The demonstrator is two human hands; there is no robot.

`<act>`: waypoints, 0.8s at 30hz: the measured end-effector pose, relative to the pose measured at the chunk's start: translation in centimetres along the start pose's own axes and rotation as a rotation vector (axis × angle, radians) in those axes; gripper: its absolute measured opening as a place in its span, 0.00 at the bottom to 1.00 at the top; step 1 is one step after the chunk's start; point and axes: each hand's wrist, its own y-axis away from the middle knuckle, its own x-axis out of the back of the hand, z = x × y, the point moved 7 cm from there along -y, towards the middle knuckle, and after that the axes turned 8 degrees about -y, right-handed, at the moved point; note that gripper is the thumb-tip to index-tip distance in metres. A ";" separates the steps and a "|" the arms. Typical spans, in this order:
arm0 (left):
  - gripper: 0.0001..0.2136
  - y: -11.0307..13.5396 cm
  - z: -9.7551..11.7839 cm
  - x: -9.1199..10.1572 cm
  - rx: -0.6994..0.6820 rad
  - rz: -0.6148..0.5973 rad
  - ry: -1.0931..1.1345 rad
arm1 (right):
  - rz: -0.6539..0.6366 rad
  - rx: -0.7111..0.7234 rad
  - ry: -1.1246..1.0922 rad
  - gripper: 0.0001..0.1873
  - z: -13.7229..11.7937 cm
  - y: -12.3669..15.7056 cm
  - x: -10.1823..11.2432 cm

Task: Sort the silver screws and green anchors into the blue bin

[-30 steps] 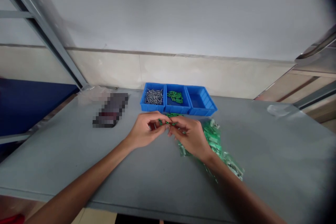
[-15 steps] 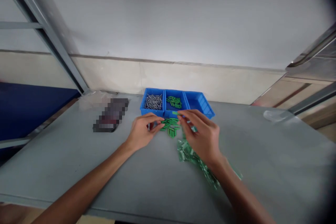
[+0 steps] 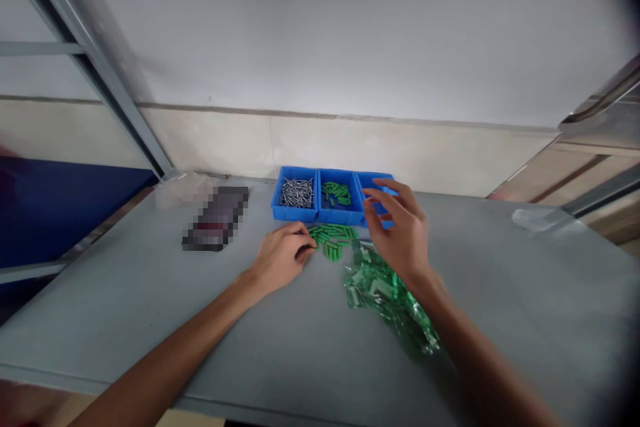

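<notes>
Plastic bag (image 3: 385, 297): markings too blurred to read.

A workshop, shown by its grey workbench (image 3: 500, 320) and blue parts tray (image 3: 295, 215).

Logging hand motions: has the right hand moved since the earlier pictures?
Yes: the right hand has shifted rightward, its fingers now over the blue tray's right compartment instead of before its middle one.
</notes>
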 end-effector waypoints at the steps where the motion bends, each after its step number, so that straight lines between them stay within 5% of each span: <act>1: 0.07 0.0 0.0 0.1 0.000 -0.007 -0.002 | -0.011 -0.004 -0.009 0.12 0.0 0.2 -0.1; 11: 0.02 0.2 0.4 0.3 -0.050 -0.136 0.004 | -0.097 0.013 -0.055 0.10 -1.4 1.2 -1.8; 18: 0.07 0.5 2.0 0.2 -0.219 -0.123 -0.181 | -0.131 0.039 -0.058 0.10 -2.0 1.6 -2.4; 24: 0.08 0.2 1.7 0.8 -0.113 -0.071 0.162 | -0.161 0.024 -0.123 0.11 -2.8 1.5 -2.3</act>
